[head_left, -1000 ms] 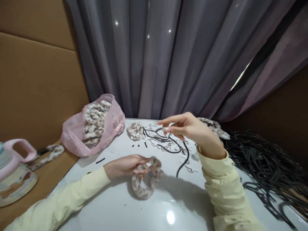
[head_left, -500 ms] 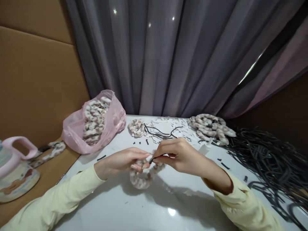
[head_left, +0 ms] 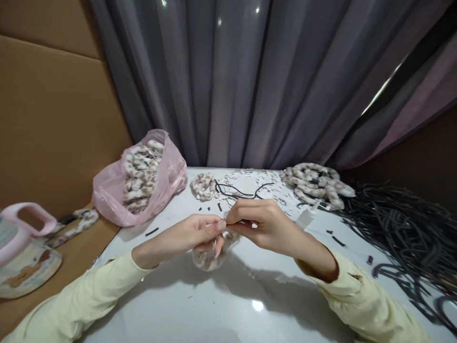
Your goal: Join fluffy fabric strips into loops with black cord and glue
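Note:
A fluffy white-and-brown spotted tube (head_left: 208, 260) hangs curved beneath my two hands, just over the white table. My left hand (head_left: 200, 233) is closed on it, thumb and forefinger pinched together at the top and the other fingers curled lower down. My right hand (head_left: 259, 224) meets those fingertips in a pinch. A dark strip of the black cord shows between its fingers, but the cord's tip and the end of the tube are hidden behind the fingertips.
A pink plastic bag (head_left: 174, 164) of spotted fluffy pieces stands back left, near a pink-handled jug (head_left: 28, 252). Black cords (head_left: 403, 233) heap at right, beside more fluffy tubes (head_left: 317, 183) and a white bottle (head_left: 307, 216). A small fluffy ring (head_left: 203, 186) lies behind my hands.
My hands have come together at the fingertips, and the black cord that showed between them is now mostly covered. Less of the fluffy tube shows, and the view has shifted slightly.

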`<state>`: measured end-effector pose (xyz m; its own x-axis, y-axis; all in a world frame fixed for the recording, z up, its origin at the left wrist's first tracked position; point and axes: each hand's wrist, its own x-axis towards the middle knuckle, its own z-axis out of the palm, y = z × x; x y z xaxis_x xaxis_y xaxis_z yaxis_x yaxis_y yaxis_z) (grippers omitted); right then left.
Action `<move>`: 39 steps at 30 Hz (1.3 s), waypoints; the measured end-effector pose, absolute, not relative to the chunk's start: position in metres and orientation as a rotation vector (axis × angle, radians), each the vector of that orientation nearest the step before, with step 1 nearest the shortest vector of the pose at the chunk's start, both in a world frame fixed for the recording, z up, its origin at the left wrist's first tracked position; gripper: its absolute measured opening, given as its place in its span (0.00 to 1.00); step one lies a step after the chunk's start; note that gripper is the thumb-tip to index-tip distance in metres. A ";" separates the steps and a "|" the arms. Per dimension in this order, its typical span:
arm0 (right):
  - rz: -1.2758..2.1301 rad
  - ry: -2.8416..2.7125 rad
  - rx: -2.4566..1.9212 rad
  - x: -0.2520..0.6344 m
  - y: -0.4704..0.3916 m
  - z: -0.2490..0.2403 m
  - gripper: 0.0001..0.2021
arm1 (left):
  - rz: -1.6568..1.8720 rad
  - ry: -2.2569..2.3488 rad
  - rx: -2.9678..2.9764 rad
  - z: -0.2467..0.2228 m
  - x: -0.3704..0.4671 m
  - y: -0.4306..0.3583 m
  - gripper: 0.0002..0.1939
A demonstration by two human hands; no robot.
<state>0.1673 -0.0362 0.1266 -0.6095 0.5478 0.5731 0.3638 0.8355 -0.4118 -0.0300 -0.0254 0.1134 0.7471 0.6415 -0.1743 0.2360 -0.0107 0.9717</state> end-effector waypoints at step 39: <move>0.105 -2.545 -0.623 0.176 -0.030 0.124 0.14 | 0.988 0.467 3.360 0.092 -0.028 -0.040 0.06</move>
